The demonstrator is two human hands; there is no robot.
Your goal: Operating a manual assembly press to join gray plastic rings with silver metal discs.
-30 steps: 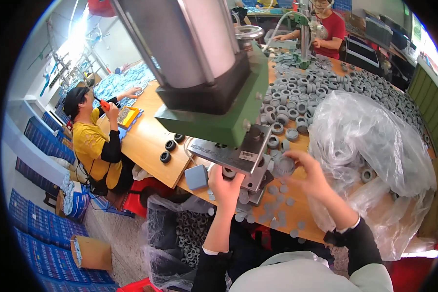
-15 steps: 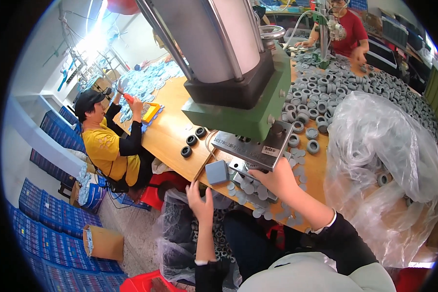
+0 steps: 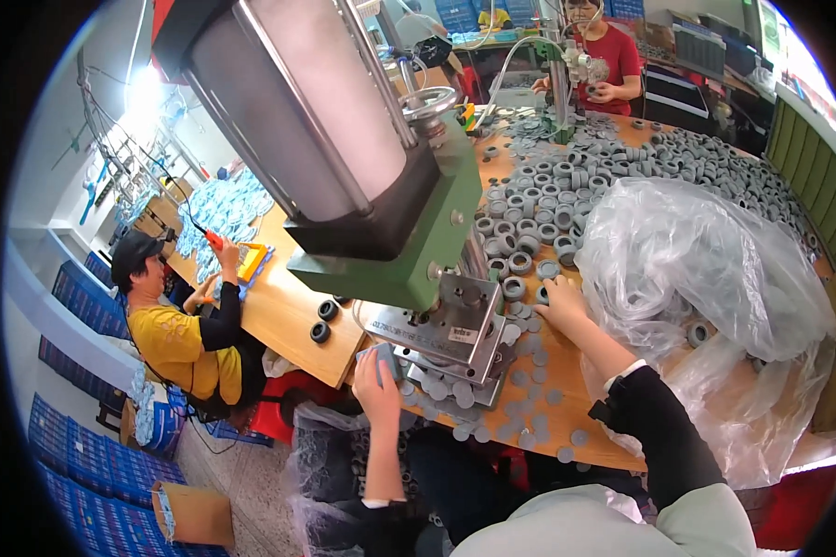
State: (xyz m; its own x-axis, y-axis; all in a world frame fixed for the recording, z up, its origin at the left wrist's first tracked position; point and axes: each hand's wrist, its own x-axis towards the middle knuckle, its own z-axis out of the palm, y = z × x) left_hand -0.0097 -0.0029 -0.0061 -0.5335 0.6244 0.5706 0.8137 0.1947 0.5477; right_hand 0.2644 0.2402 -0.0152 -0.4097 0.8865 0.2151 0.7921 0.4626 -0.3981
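Observation:
My left hand [image 3: 378,395] rests on a small blue-grey square box [image 3: 393,358] at the table's near edge, its fingers stretched over the left part. My right hand [image 3: 569,311] is at the near side of the grey ring pile [image 3: 567,200], with thumb and fingers around a grey ring [image 3: 542,294] that they partly cover. Between my hands stands a green press [image 3: 381,251] with a steel die block [image 3: 441,320] under it. Flat grey discs [image 3: 463,395] lie on and around the die's base.
A crumpled clear plastic bag [image 3: 706,269] covers the table's right side. Dark rings [image 3: 320,331] sit left of the press. A person in yellow [image 3: 172,343] works at the left, another in red [image 3: 613,60] across the table. A plastic-lined container [image 3: 330,455] stands below the near edge.
My right hand has left the die and moved right and away to the grey rings. My left hand has come from the air beside the table edge onto the square box.

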